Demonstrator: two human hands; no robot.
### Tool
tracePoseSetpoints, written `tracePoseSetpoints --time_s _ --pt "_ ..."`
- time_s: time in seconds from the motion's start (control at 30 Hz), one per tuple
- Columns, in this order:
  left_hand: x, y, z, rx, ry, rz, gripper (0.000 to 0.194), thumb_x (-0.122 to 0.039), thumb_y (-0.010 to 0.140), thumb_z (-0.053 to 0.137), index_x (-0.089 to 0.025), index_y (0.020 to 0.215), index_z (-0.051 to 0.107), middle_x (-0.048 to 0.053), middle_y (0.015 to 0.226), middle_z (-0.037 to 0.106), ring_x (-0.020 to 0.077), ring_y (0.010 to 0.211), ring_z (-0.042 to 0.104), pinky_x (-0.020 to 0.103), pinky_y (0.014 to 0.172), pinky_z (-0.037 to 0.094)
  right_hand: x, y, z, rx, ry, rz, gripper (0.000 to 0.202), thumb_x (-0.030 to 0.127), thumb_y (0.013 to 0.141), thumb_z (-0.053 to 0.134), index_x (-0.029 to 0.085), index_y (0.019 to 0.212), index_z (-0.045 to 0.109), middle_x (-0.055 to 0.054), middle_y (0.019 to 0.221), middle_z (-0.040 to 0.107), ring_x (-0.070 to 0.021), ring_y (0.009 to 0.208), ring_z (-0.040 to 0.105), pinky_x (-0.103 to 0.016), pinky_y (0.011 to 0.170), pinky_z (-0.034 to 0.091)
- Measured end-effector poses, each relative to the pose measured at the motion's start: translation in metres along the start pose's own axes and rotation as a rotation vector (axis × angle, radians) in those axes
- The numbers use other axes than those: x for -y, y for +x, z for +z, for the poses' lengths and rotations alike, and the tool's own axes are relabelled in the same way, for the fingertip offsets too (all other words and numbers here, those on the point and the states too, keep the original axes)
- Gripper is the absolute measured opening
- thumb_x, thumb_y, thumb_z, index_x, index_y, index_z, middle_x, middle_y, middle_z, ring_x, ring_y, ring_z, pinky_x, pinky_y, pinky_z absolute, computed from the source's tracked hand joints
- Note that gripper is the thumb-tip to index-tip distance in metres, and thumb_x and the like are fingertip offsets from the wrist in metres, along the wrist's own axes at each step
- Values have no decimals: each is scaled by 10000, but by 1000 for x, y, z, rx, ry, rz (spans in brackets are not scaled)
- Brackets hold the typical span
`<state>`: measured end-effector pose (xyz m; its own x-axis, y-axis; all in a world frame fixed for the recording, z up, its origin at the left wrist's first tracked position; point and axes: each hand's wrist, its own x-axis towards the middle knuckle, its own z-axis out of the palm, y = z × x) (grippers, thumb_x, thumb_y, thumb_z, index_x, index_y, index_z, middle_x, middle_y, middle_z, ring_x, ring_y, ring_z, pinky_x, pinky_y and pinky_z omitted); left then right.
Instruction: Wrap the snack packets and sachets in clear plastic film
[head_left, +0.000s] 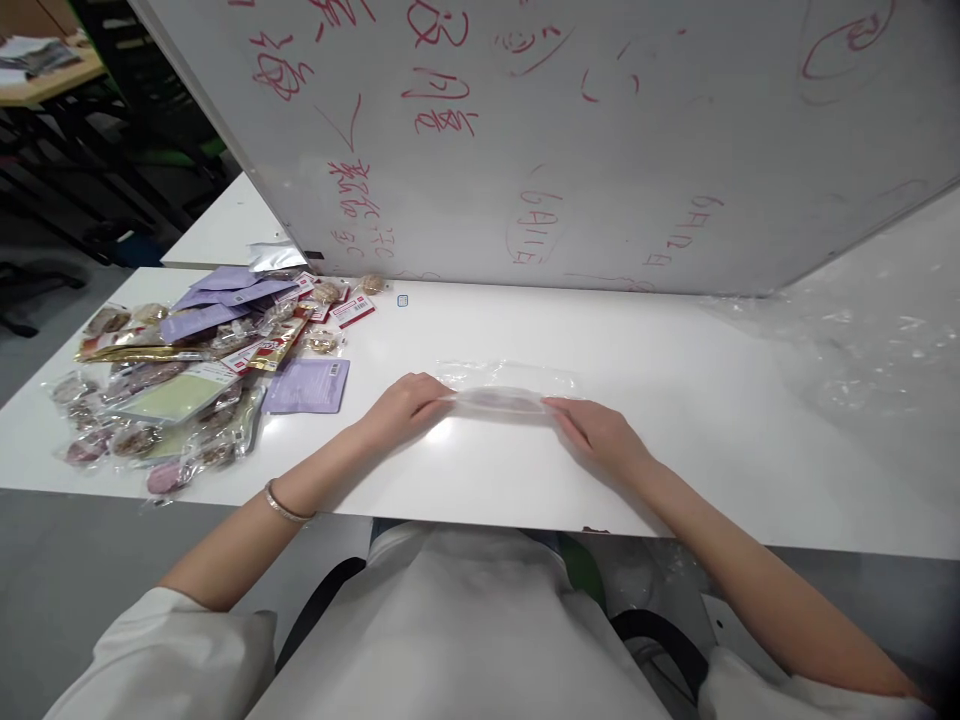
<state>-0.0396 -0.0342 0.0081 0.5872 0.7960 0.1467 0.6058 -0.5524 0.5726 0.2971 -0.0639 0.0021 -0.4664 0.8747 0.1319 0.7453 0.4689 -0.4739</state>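
A clear plastic bag (499,400) lies stretched between my two hands over the white table (480,470). My left hand (411,405) pinches its left corner between thumb and fingers. At the opposite corner, my right hand (600,428) grips the bag in the same way. The near edge of the bag bows slightly, and its thin film spreads away from me toward the whiteboard. Whether anything is inside the bag I cannot tell.
On the left is a pile of wrapped snacks (135,435) with purple packets (307,386) and a green packet (176,395). A whiteboard (600,150) with red writing stands along the back edge. Crumpled clear plastic sheeting (862,340) lies at the right.
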Motion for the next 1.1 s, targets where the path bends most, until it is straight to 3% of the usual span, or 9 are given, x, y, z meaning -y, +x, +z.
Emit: tracePoseSetpoints --time_s 0.1,0.23,0.33,0.47,0.57,0.7,0.93,1.03,1.1 --pt "-2 13 8 -98 -52 -218 335 -382 1007 385 -203 907 649 52 822 682 191 765 608 351 760 461 -2 21 2 -82 34 261 343 428 1001 336 231 1136 582 -46 839 719 -238 731 674 -373 683 509" --pt "1 31 18 -139 102 -360 244 -348 978 454 -170 1062 599 63 809 642 225 763 576 360 717 449 -7 46 9 -76 -117 432 372 471 977 386 187 1164 539 -45 731 650 -244 627 597 -370 625 450" --pt "-2 35 20 -231 390 -253 249 -278 949 509 -168 1155 596 146 1039 645 293 978 560 436 837 447 -8 48 15 -234 -333 292 313 360 957 456 147 1143 589 -156 944 669 -321 885 626 -467 773 476" --pt "-19 27 24 -63 572 -25 295 -90 911 421 -162 1108 628 136 1007 663 263 942 575 405 829 471 -4 33 24 -194 -346 -37 377 133 932 366 175 1221 604 -163 1186 658 -306 1151 594 -494 956 481" --pt "-35 22 31 -33 587 -92 304 -105 852 456 -125 1106 622 131 931 674 265 889 588 396 785 502 -2 23 32 -113 -305 -79 535 178 874 443 122 1404 474 -176 1389 563 -318 1321 499 -510 1077 439" --pt "-50 27 46 -91 579 -235 389 -99 854 424 -65 1210 577 188 1001 653 300 937 595 387 697 516 -1 30 37 -123 -299 49 657 108 839 400 75 1494 356 -211 1486 460 -353 1354 468 -561 1053 450" --pt "-47 51 46 -152 356 -459 488 23 824 341 9 1263 555 238 962 659 322 883 642 417 699 504 3 61 25 -131 -169 270 676 21 835 339 137 1496 422 -162 1334 619 -329 1106 656 -474 849 564" --pt "-45 55 37 -198 195 -439 504 -42 865 361 -69 1342 522 179 1002 687 285 878 652 425 775 513 14 67 21 -299 38 297 729 78 859 322 239 1569 278 -90 1368 604 -283 1100 660 -440 854 571" --pt "-46 57 33 -253 -137 -429 495 -114 886 423 -131 1374 505 145 1115 686 265 962 651 415 853 513 20 69 20 -449 144 256 763 68 834 285 260 1572 263 -56 1440 544 -250 1213 603 -427 942 546"
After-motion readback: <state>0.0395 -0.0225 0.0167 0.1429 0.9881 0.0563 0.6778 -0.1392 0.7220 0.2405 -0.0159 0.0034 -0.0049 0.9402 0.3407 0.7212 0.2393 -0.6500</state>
